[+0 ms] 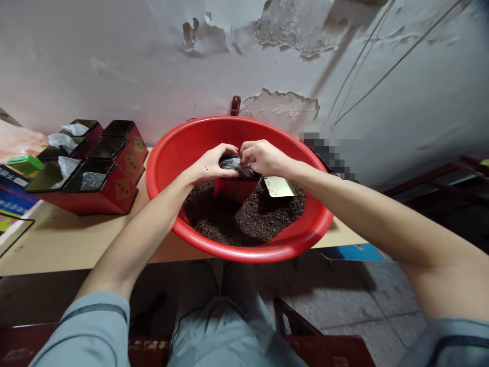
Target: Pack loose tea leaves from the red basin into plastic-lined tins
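Observation:
A red tin (233,190) with a dark rim stands in a large red plastic basin (244,253), among dark loose granules (248,221) that look like tea. Inside its mouth is a clear plastic bag (231,163). My left hand (214,162) grips the tin at the top, fingers on the far edge and thumb on the near one. At the right side of the opening, my right hand (263,157) is closed with its fingertips on the bag's edge; the fingertips are partly hidden. A pale gold flat piece (279,187) with granules on it lies right of the tin.
Several open red tins (109,188) stand at the left on the wooden table (57,239), some with plastic bags in them. Further left are a green box (26,165) and a blue printed package (17,196). A peeling wall (133,66) rises behind the basin.

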Tool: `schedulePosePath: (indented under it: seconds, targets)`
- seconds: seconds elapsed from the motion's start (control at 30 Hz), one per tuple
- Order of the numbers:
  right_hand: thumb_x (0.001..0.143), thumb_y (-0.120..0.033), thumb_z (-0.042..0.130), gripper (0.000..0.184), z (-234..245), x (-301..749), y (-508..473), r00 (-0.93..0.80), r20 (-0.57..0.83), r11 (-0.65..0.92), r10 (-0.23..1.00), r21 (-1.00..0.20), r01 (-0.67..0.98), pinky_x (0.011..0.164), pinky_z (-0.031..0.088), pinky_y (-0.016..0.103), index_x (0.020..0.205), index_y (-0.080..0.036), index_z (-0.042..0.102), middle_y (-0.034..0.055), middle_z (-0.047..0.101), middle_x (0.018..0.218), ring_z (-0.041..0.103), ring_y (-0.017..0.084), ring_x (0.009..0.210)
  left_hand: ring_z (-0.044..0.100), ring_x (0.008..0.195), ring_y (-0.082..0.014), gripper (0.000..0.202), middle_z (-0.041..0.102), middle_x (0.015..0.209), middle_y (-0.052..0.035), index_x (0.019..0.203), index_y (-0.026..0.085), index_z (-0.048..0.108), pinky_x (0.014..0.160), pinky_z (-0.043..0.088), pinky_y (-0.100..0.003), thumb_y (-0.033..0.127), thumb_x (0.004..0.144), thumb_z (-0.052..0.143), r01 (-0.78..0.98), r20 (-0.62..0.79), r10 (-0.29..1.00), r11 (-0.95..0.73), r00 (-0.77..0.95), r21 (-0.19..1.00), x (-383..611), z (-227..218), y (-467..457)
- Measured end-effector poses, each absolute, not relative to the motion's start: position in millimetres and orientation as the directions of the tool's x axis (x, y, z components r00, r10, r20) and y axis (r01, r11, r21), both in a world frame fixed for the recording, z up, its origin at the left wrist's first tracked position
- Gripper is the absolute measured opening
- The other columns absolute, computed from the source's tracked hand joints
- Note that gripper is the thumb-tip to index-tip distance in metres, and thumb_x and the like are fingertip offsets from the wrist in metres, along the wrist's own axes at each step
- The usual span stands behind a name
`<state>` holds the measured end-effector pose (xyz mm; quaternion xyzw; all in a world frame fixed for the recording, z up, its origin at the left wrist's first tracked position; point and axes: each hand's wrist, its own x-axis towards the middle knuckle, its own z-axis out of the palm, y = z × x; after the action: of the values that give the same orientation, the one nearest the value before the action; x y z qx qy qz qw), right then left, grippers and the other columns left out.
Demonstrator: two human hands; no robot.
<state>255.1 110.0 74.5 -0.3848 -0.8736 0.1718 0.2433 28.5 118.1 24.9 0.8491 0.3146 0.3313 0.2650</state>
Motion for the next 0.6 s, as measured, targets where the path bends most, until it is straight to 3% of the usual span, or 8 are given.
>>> schedulePosePath:
  seconds: [0.1, 0.2, 0.33, 0.4, 0.47, 0.53, 0.6]
  targets:
    - [0.079, -0.012, 0.067, 0.017, 64, 266, 115, -0.681, 0.328, 0.756, 0.654, -0.313, 0.575, 0.081, 0.047, 0.038, 0.07, -0.021, 0.077, 0.0074, 0.074, 0.092, 0.062, 0.022, 0.087, 0.061, 0.137, -0.0344, 0.061, 0.067, 0.147, -0.0159, 0.128, 0.017, 0.072, 0.12, 0.047, -0.051, 0.044, 0.077, 0.09, 0.434, 0.413, 0.631, -0.764, 0.657, 0.477, 22, 26, 113]
    - [0.087, -0.019, 0.062, 0.021, 58, 273, 107, -0.749, 0.312, 0.81, 0.585, -0.173, 0.561, 0.097, 0.045, 0.049, 0.077, -0.022, 0.08, 0.0106, 0.078, 0.101, 0.061, 0.028, 0.101, 0.054, 0.146, -0.0335, 0.052, 0.064, 0.154, -0.0145, 0.136, 0.019, 0.071, 0.123, 0.045, -0.053, 0.038, 0.089, 0.08, 0.475, 0.409, 0.56, -0.829, 0.721, 0.296, 21, 22, 105]
    - [0.097, -0.03, 0.055, 0.03, 56, 277, 76, -0.786, 0.295, 0.831, 0.543, -0.058, 0.553, 0.122, 0.027, 0.065, 0.089, -0.025, 0.083, 0.0095, 0.081, 0.106, 0.06, 0.032, 0.113, 0.051, 0.15, -0.0309, 0.049, 0.064, 0.154, -0.0137, 0.146, 0.021, 0.065, 0.126, 0.041, -0.056, 0.035, 0.1, 0.067, 0.531, 0.356, 0.542, -0.836, 0.761, 0.138, 27, 21, 90]
    - [0.099, -0.038, 0.058, 0.029, 57, 281, 63, -0.784, 0.292, 0.829, 0.548, -0.061, 0.556, 0.129, 0.014, 0.068, 0.103, -0.026, 0.084, 0.0084, 0.081, 0.109, 0.059, 0.034, 0.125, 0.052, 0.15, -0.0325, 0.05, 0.063, 0.156, -0.0149, 0.147, 0.021, 0.064, 0.128, 0.035, -0.063, 0.036, 0.099, 0.067, 0.563, 0.323, 0.558, -0.822, 0.764, 0.088, 32, 23, 84]
    - [0.099, -0.045, 0.06, 0.035, 59, 292, 59, -0.774, 0.264, 0.816, 0.576, -0.126, 0.564, 0.131, 0.011, 0.068, 0.121, -0.026, 0.08, 0.0084, 0.08, 0.121, 0.055, 0.036, 0.139, 0.052, 0.15, -0.033, 0.051, 0.06, 0.158, -0.0153, 0.148, 0.022, 0.063, 0.128, 0.031, -0.068, 0.036, 0.099, 0.068, 0.587, 0.297, 0.578, -0.807, 0.76, 0.068, 37, 26, 80]
    - [0.102, -0.047, 0.055, 0.044, 62, 308, 65, -0.699, 0.234, 0.737, 0.676, -0.223, 0.638, 0.13, 0.021, 0.063, 0.136, -0.025, 0.073, 0.0099, 0.075, 0.136, 0.053, 0.035, 0.146, 0.053, 0.15, -0.0328, 0.05, 0.062, 0.156, -0.0159, 0.146, 0.022, 0.065, 0.127, 0.033, -0.067, 0.036, 0.098, 0.068, 0.606, 0.285, 0.597, -0.793, 0.75, 0.065, 41, 28, 78]
    - [0.106, -0.049, 0.047, 0.053, 58, 324, 76, -0.471, 0.183, 0.505, 0.863, -0.282, 0.816, 0.124, 0.037, 0.057, 0.146, -0.019, 0.065, 0.0168, 0.071, 0.141, 0.059, 0.035, 0.141, 0.055, 0.148, -0.0331, 0.048, 0.065, 0.153, -0.0163, 0.143, 0.021, 0.067, 0.126, 0.034, -0.067, 0.035, 0.097, 0.069, 0.628, 0.289, 0.617, -0.776, 0.732, 0.067, 44, 27, 78]
